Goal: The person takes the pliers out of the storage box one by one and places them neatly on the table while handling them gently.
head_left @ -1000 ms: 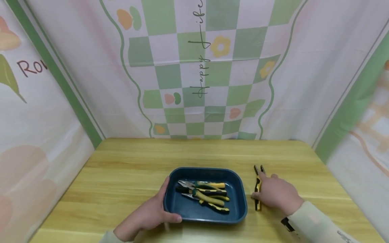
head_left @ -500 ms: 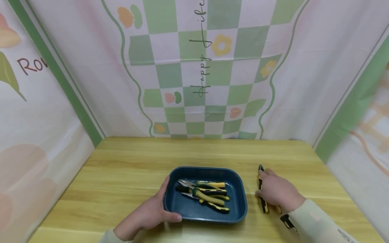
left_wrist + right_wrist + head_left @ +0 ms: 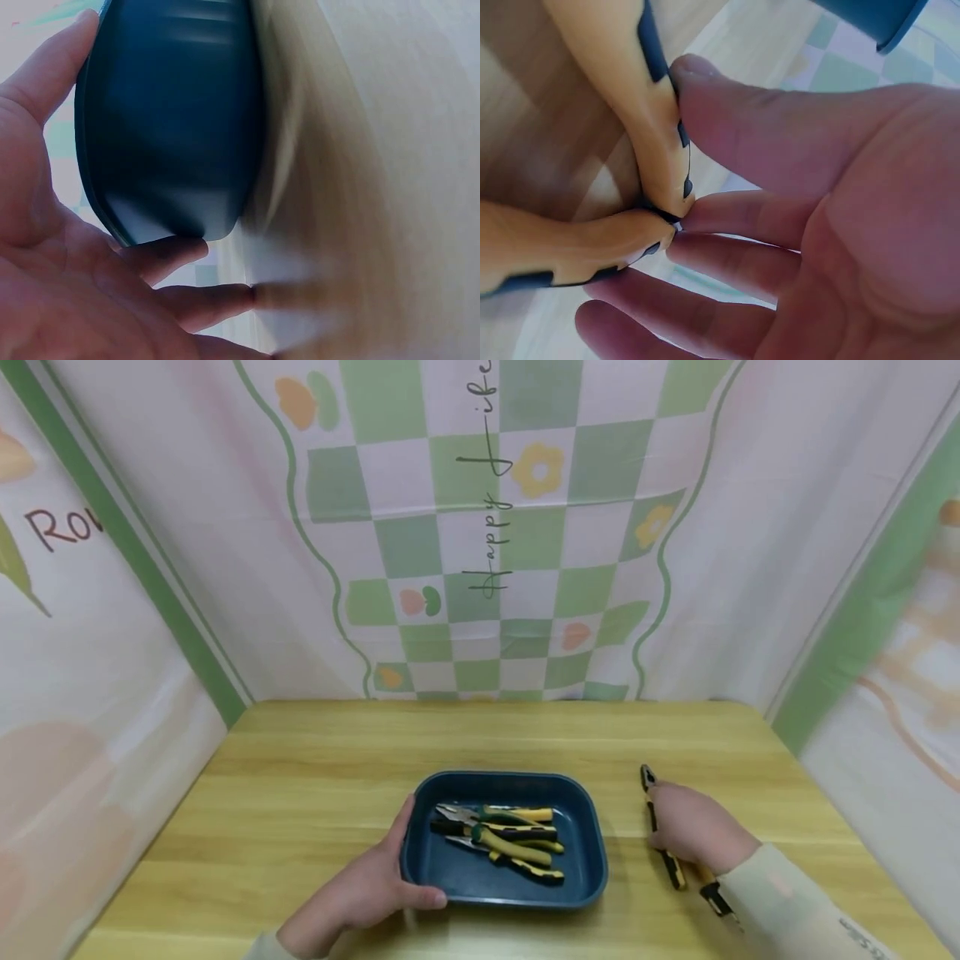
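A dark blue rectangular tray [image 3: 427, 877] stands on the table with several pliers [image 3: 517, 843] lying in it, their handles yellow, green and black. My left hand [image 3: 371, 885] spans the tray's left side, fingers and thumb fairly straight against it. In the left wrist view, the thumb [image 3: 64, 64] touches the rim while lower fingertips reach the tabletop. To the right of the tray, my right hand [image 3: 697, 827] holds another pair of pliers [image 3: 649, 774] low over the table, head pointing away. Its yellow-and-black handles [image 3: 619, 97] are spread, between thumb and fingers; my hand hides the pivot.
The light wooden table [image 3: 315, 760] reaches back to a hanging cloth [image 3: 480, 652] with green checks and lettering. More printed cloth [image 3: 112, 718] closes off the left and right sides.
My right hand has shifted a little to the right, and the pliers have turned so their handle ends swing rightward. Both handles now show apart. My left hand stays at the tray.
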`<state>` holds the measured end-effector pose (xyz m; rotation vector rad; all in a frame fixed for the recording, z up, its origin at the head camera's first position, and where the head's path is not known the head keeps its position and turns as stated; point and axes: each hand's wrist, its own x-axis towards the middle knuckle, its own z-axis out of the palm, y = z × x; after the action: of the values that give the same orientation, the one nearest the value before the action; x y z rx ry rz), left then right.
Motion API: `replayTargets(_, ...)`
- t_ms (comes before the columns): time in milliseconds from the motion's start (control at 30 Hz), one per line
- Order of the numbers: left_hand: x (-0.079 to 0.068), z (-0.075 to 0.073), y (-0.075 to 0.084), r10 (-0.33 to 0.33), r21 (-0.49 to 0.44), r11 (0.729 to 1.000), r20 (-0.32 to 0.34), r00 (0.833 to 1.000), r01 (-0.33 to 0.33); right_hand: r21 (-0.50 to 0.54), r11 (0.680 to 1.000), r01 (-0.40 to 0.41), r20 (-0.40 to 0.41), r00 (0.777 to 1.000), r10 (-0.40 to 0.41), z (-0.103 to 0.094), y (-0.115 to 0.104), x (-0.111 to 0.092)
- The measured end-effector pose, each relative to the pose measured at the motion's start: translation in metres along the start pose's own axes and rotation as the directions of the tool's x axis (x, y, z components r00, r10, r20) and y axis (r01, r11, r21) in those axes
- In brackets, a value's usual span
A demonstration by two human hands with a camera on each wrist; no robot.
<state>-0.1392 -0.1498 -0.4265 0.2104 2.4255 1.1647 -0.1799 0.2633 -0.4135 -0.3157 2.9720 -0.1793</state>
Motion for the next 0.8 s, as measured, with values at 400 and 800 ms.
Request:
replayTargets(400,0.002,-0.004,0.001,0.012,-0.03,0.999,0.015,1.0,-0.012,0.1,0.994,-0.041,0.042,0.998,0.037,-0.006,0.055,-0.017)
replayTargets(800,-0.002,-0.003,0.003,0.036,-0.01,0.999,-0.002,0.999,-0.036,0.082,0.985,-0.151,0.102,0.985,0.142,-0.007,0.126,-0.043)
